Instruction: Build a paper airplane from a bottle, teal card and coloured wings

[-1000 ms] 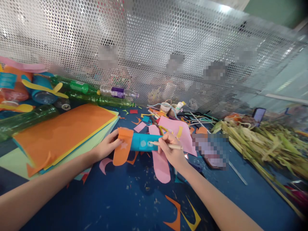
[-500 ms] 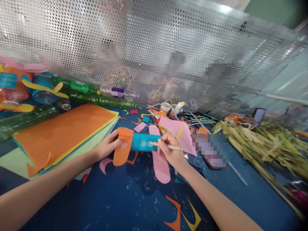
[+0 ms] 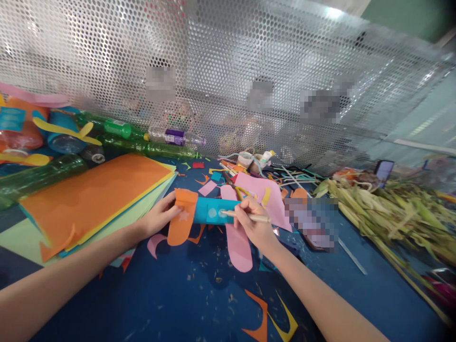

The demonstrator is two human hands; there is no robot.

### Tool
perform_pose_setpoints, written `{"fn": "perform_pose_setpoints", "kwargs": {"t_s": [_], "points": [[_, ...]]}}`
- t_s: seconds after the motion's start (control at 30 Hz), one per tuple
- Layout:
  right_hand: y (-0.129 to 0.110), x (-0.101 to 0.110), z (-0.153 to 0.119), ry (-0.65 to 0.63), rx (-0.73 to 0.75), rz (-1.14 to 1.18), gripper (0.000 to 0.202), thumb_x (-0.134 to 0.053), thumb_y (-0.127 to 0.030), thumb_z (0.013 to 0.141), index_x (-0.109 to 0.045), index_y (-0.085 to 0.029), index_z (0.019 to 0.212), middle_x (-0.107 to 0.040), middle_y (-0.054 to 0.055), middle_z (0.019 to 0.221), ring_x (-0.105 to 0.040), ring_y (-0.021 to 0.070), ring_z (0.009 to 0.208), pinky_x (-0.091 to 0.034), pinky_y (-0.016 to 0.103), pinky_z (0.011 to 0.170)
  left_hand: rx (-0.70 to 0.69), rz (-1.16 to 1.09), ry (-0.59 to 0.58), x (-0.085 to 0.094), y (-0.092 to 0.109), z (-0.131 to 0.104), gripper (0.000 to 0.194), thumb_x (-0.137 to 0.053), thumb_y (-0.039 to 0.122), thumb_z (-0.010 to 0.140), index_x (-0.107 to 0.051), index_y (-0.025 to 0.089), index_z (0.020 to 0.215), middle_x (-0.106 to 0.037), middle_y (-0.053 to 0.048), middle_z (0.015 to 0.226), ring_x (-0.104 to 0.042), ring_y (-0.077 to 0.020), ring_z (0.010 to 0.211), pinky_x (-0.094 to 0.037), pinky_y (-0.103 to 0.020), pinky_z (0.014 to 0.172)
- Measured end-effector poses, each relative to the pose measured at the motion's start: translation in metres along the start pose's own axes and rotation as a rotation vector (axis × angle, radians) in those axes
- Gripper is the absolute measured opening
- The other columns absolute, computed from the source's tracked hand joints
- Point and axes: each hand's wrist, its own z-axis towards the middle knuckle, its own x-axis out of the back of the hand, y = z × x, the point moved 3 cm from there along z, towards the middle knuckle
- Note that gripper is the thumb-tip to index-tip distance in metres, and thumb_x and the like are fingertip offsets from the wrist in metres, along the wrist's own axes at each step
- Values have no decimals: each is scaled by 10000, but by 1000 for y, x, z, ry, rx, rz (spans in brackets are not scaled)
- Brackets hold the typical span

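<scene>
My left hand [image 3: 163,214] grips the left end of a paper toy plane, by its orange paper piece [image 3: 182,223], which bears a pale star. The plane's blue body [image 3: 201,211] lies sideways and carries two pale round spots. A long pink paper wing [image 3: 239,249] crosses its right part. In my right hand [image 3: 254,223] a light-coloured pen [image 3: 259,218] is held between the fingers, its tip touching or very near the right-hand spot. That hand also hides the right end of the blue body.
Stacked coloured paper [image 3: 103,190] lies on the left, with plastic bottles [image 3: 156,149] behind it. Scraps [image 3: 258,313] and a pink sheet [image 3: 274,199] surround the plane. A blurred phone [image 3: 311,225] and dry corn husks [image 3: 384,218] are on the right; a perforated metal panel [image 3: 213,57] stands behind.
Both hands, the pen and the paper plane look practically unmoved. Behind the metal panel, blurred people have shifted slightly.
</scene>
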Motion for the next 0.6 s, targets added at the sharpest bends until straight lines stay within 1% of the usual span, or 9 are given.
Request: {"fn": "perform_pose_setpoints", "kwargs": {"t_s": [0.17,0.33,0.43,0.53,0.6], "points": [[1,1,0,-8,14,-23,272,-477,-335,908,-367,-234,681,-520,-65,469,-488,116,435,-420,256,542,11,12,3,1,-3,0,442,-455,410,830,-518,191,1209,-588,-89,1228,-577,-272,1062,-490,-366,887],[0,2,0,-26,20,-42,266,-474,-316,911,-367,-231,683,-525,-63,473,-493,115,442,-413,252,547,6,21,1,1,-4,-1,457,-456,411,839,-497,215,1250,-568,-80,1265,-554,-267,1110,-479,-356,917],[0,3,0,-31,8,-21,265,-474,-304,908,-358,-232,681,-510,-72,454,-475,112,421,-408,252,540,8,32,11,1,-5,-1,463,-454,414,837,-497,222,1256,-582,-78,1249,-560,-269,1106,-489,-354,908],[-1,5,1,-5,-2,23,276,-501,-312,891,-371,-227,663,-509,-74,438,-477,111,420,-423,258,563,10,51,8,1,-3,-1,472,-451,425,836,-493,218,1258,-601,-73,1222,-573,-279,1085,-502,-376,890],[-1,10,4,65,-11,101,288,-496,-324,891,-393,-220,643,-501,-72,419,-476,109,419,-414,248,550,2,66,2,1,1,-1,466,-442,416,838,-492,212,1254,-602,-70,1220,-567,-281,1094,-501,-387,896]]}}
